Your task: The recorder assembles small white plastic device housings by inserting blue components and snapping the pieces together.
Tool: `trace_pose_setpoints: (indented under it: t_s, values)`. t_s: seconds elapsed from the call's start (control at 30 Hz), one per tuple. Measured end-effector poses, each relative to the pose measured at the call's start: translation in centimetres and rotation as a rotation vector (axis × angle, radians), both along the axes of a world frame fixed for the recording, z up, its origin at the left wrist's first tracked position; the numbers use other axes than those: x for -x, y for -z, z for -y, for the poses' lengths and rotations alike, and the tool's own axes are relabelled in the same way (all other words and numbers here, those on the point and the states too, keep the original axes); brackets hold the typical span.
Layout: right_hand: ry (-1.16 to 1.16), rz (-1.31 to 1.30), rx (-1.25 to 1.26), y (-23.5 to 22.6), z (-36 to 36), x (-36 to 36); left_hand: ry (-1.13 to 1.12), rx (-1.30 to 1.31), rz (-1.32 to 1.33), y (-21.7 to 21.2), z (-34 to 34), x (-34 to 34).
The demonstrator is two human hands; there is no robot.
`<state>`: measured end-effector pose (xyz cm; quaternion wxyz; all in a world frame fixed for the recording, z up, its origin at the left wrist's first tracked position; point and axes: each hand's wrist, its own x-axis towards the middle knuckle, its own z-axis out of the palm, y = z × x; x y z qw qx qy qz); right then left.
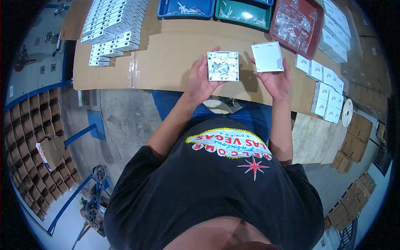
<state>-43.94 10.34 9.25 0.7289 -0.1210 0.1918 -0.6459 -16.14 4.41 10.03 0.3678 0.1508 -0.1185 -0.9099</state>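
Note:
My left hand [201, 83] grips a square white plastic box [223, 77] by its left side and lower edge. The box faces up without a cover, and small white and clear parts lie inside it; their kind is too small to tell. To the right, my right hand [278, 83] holds a flat square white cover [267, 56], tilted slightly, with fingers at its lower edge and sides. Box and cover are apart, both above the cardboard-topped table [175, 54].
Stacks of white boxes [114, 25] stand at the table's far left. Along the back are a blue bin [187, 16], a green bin [241, 21] and a red bin [273, 35] with small parts. More white boxes [329, 81] line the right side.

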Motion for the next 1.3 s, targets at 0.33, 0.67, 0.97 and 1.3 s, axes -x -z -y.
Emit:
trace_pose_setpoints:
  t_s: [0.33,0.67,0.97,1.3]
  values:
    - [-0.070,0.024,0.025,-3.4,0.4,-1.3,0.031,0.043,0.050,-1.1,0.1,0.4]
    - [-0.071,0.201,0.071,-3.1,0.2,-1.0,0.023,-0.078,-0.063,-0.6,0.6,0.5]
    - [-0.136,0.280,0.163,-2.8,0.3,-1.4,0.060,-0.109,-0.055,-0.3,0.9,0.7]
    - [-0.032,-0.183,0.004,-5.7,1.0,-2.5,0.094,-0.069,0.008,0.0,1.1,0.5]
